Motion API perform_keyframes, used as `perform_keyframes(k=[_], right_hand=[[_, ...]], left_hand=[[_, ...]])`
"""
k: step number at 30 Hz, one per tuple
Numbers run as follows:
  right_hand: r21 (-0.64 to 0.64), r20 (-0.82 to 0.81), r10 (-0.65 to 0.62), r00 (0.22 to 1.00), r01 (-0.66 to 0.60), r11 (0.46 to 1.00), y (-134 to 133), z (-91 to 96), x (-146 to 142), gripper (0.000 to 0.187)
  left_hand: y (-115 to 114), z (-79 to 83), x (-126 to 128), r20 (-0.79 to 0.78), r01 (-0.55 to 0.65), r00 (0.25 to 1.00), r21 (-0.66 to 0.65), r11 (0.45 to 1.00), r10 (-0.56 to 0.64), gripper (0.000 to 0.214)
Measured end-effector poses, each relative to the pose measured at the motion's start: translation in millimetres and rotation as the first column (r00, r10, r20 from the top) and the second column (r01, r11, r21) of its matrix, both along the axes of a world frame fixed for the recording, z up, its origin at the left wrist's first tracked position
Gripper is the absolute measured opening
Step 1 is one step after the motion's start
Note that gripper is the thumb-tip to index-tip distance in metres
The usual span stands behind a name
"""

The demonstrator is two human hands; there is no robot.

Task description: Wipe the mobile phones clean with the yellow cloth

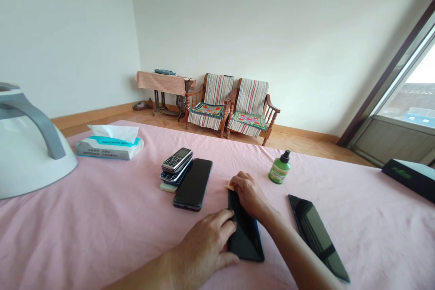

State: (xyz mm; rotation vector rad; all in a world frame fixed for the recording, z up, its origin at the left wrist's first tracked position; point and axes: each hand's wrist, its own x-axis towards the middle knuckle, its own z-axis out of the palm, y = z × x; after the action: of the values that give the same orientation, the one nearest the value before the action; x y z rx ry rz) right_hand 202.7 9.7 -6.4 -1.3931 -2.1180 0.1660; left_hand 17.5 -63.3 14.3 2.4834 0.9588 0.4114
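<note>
A dark smartphone (pixel 246 240) lies face up on the pink tablecloth (pixel 102 226) in front of me. My left hand (pixel 205 247) rests against its left edge, fingers curled onto it. My right hand (pixel 249 195) is closed over the phone's far end, pinching a small yellowish piece (pixel 230 186) that I cannot make out. To the left lies another black smartphone (pixel 193 183), beside a stack of small keypad phones (pixel 176 165). A long dark phone or tablet (pixel 317 235) lies to the right of my right forearm.
A green bottle with a black cap (pixel 279 168) stands beyond my right hand. A tissue pack (pixel 109 142) and a white appliance with a grey handle (pixel 27 145) are at the left. A dark box (pixel 409 176) sits at the right edge. Two wooden armchairs (pixel 233 108) stand by the far wall.
</note>
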Motion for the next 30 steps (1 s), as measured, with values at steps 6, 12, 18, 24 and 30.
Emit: perform_keyframes(k=[6,12,18,24,30], right_hand=[[0.0,-0.017,-0.017,1.0,0.017,1.0,0,0.1,-5,0.028],[-0.026,-0.023,0.004,1.0,-0.005,1.0,-2,0.0,-1,0.03],[-0.023,-0.035,-0.017,0.999,0.017,1.0,-3,0.9,-2,0.029],[-0.039,-0.034,0.0,0.999,-0.001,0.999,-11,0.4,-3,0.029],[-0.025,-0.058,-0.04,0.998,0.039,0.999,-8,-5.1,-4,0.028]], left_hand=[[3,-0.7,0,0.003,-0.004,1.0,0.003,1.0,0.004,0.048],[2,2.3,-1,-0.006,0.002,1.0,-0.017,1.0,-0.002,0.05],[3,2.1,-1,-0.001,0.004,1.0,-0.015,1.0,-0.004,0.051],[3,-0.1,0,-0.014,0.0,1.0,-0.005,1.0,0.0,0.052],[1,-0.4,0,-0.015,-0.002,1.0,0.002,1.0,0.002,0.052]])
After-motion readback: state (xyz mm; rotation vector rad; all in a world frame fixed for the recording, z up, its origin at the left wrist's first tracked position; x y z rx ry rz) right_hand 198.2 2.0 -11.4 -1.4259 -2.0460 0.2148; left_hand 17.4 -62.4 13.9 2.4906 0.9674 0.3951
